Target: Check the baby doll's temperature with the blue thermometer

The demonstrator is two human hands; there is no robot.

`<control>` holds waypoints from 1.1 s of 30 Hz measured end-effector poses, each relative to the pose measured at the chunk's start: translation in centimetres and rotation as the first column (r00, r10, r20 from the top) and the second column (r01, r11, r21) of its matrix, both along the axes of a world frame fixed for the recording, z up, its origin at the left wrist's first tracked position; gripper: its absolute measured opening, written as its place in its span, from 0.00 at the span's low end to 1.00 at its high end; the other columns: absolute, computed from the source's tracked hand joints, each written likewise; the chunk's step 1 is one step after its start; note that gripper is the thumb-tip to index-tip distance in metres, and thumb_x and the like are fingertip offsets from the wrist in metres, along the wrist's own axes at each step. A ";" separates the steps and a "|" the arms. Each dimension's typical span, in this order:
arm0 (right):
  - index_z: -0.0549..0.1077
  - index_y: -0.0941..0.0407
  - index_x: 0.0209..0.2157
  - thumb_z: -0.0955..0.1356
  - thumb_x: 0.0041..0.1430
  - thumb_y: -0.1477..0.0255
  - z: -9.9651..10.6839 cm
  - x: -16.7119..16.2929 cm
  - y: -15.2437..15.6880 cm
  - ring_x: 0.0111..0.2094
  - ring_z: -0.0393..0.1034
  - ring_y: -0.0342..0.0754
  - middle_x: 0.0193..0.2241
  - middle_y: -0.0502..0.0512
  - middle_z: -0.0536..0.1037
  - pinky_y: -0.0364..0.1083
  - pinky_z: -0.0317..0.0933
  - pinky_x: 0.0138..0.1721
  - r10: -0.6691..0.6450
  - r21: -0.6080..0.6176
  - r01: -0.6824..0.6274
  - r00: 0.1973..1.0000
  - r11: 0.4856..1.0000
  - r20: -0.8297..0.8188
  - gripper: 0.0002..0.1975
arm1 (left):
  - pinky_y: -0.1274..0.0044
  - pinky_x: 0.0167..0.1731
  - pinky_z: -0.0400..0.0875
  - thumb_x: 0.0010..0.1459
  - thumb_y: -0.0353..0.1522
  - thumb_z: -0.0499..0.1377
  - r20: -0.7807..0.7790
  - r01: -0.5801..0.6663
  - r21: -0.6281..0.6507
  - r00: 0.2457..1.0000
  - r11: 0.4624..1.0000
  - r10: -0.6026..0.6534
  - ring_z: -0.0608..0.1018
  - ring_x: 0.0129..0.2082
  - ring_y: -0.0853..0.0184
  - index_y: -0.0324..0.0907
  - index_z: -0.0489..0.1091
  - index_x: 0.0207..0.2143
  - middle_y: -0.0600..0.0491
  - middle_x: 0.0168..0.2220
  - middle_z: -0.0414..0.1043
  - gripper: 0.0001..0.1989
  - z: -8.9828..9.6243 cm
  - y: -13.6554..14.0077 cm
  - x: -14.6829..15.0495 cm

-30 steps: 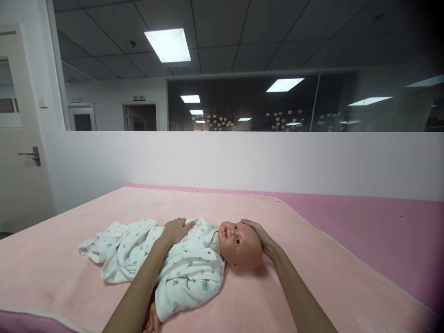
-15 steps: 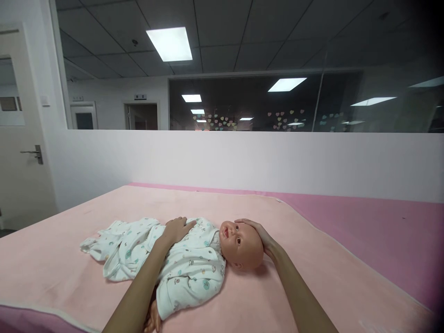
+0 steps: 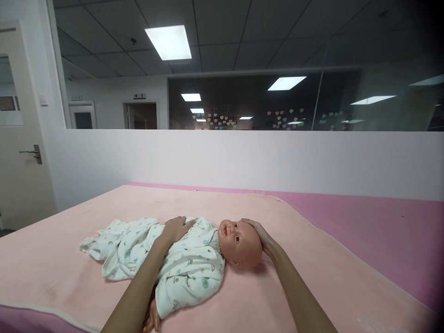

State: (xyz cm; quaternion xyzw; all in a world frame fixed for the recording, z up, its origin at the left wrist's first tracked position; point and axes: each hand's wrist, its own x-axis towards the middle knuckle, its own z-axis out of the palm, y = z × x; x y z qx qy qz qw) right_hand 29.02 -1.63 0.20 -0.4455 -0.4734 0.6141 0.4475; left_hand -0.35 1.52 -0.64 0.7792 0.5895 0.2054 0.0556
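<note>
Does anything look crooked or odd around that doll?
Mildly: the peach sheet seems askew. Its right edge slants, so a wedge of the pink surface shows there. I see no spill, and no damage on the dressed doll.

The clothes (image 3: 189,273) are white with teal-and-brown motifs, the blanket (image 3: 329,277) peach, the mattress (image 3: 374,231) pink.

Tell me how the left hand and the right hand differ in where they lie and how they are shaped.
Place: the left hand lies on the doll's printed clothes, while the right hand is at the top of its bald head.
Shape: the left hand is fairly flat, its back showing, whereas the right hand curves around the head.
Shared: both are bare and touch the same doll.
</note>
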 end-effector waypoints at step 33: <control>0.71 0.63 0.33 0.61 0.49 0.57 0.7 -0.1 -0.7 0.34 0.70 0.52 0.30 0.61 0.76 0.48 0.63 0.39 -0.030 -0.100 0.033 0.999 0.994 0.033 0.22 | 0.72 0.35 0.60 0.53 0.51 0.36 0.010 0.002 0.012 1.000 1.000 -0.002 0.71 0.36 0.60 0.41 0.62 0.24 0.48 0.32 0.70 0.27 0.0 -0.1 0.0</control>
